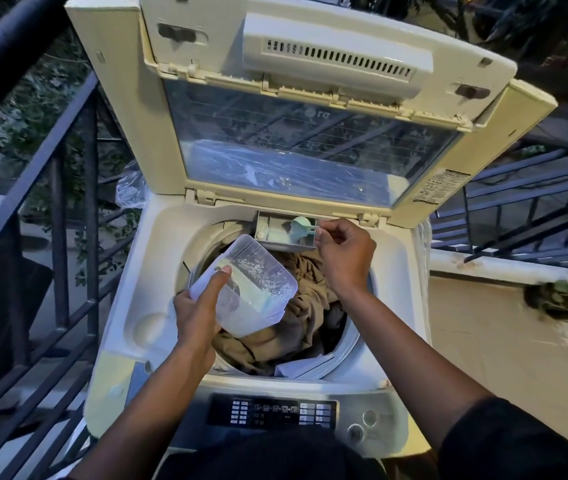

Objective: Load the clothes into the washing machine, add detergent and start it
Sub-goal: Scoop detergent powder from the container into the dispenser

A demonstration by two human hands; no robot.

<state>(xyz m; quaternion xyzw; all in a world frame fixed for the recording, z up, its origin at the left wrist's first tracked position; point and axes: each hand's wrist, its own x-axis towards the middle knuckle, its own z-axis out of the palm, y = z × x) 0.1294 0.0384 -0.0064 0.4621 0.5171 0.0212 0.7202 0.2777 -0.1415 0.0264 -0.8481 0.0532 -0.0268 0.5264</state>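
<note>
A cream top-loading washing machine stands with its lid raised. Brown and tan clothes fill the drum. My left hand grips a clear plastic container holding white detergent powder, tilted above the drum. My right hand pinches the handle of a pale green scoop, tipped over the pulled-out detergent drawer at the back rim of the tub.
The control panel with buttons and two round knobs lies at the machine's front. Dark metal railings run along the left and far right. A low wall with a potted plant sits at the right.
</note>
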